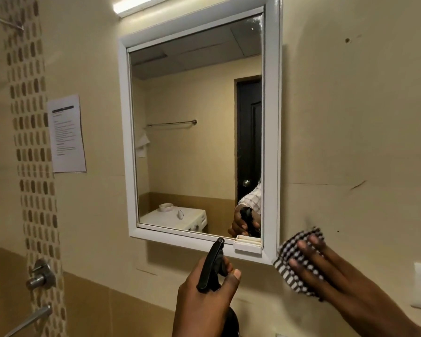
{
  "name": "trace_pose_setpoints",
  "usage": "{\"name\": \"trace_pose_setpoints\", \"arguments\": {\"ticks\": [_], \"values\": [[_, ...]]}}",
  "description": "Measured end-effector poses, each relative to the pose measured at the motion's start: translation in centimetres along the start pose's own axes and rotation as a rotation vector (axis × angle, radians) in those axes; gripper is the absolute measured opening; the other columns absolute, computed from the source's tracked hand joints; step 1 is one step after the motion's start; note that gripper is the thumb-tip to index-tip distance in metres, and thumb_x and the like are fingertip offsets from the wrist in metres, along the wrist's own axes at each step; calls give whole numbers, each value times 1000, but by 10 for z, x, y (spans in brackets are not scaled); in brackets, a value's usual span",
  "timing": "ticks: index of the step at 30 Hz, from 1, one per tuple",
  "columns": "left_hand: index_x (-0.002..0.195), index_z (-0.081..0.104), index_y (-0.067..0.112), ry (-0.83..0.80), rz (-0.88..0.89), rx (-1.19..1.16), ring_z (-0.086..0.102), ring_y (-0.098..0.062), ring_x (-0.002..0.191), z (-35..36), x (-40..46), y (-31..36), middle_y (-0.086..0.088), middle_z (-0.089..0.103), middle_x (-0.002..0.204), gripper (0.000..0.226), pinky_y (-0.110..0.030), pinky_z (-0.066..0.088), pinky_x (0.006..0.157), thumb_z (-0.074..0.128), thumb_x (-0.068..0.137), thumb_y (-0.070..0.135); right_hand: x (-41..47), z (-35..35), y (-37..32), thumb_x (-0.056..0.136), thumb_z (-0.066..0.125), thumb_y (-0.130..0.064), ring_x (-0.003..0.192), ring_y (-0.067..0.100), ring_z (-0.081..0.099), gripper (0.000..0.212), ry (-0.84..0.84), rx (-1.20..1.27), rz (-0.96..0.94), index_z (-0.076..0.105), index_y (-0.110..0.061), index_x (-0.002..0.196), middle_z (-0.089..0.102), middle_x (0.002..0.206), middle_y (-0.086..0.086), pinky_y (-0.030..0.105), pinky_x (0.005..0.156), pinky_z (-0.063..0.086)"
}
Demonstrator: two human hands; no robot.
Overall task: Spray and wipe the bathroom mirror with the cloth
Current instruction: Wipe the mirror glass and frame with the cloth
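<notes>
One mirror [195, 142], one spray bottle [210, 266], one cloth [299, 242], two hands. The left hand [202, 300] grips the black spray bottle with its fingers [225, 263] curled round the neck and the nozzle up at the white frame's [272, 142] bottom edge. The bottle's body is hidden behind the hand and cut off below. The right hand [326, 271] lays straight fingers flat on the checked cloth, pressing it to the wall [362, 117] just beside the frame's lower right corner, off the glass. Plain wall runs on rightward.

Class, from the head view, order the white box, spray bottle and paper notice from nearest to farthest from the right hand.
1. white box, just left of the right hand
2. spray bottle, lower centre
3. paper notice, far left
</notes>
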State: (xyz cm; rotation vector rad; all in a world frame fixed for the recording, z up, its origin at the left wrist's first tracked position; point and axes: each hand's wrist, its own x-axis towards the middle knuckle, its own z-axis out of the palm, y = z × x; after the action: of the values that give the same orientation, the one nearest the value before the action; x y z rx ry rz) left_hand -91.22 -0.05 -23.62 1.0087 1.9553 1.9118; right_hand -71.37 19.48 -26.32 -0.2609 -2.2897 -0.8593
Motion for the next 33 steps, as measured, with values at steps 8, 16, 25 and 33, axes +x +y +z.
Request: {"name": "trace_pose_setpoints", "arguments": {"ticks": [8, 16, 25, 33], "values": [[82, 72, 18, -151, -110, 59, 64, -11, 78, 25, -5, 3, 2, 72, 82, 18, -23, 43, 62, 74, 79, 36, 31, -34, 21, 102, 21, -1, 147, 38, 24, 51, 152, -21, 31, 34, -13, 150, 25, 160, 16, 49, 112, 36], [85, 70, 19, -210, -123, 91, 65, -12, 79, 28, -6, 6, 4, 72, 81, 18, -25, 44, 65, 74, 80, 35, 54, -45, 7, 98, 32, 3, 146, 36, 26, 52, 191, 73, 31, 43, -10, 147, 30, 157, 19, 53, 107, 42], [78, 62, 34, -26, -129, 32, 61, -5, 81, 3, -13, 6, 9, 69, 86, 13, -20, 45, 67, 73, 84, 29, 85, -30, -50, 66, 84, -5, 121, 29, 54, 84, 61, 245, 216, 49, -12, 143, 54, 135, 15, 33, 89, 53], [84, 66, 26, 141, -88, 19, 60, -7, 78, -25, -10, 7, 7, 68, 85, 7, -22, 45, 64, 73, 84, 28, 118, 21, -93, 72, 64, 7, 91, 35, 51, 54, -15, -132, 53, 55, 7, 126, 57, 106, 25, 43, 69, 51]]}}
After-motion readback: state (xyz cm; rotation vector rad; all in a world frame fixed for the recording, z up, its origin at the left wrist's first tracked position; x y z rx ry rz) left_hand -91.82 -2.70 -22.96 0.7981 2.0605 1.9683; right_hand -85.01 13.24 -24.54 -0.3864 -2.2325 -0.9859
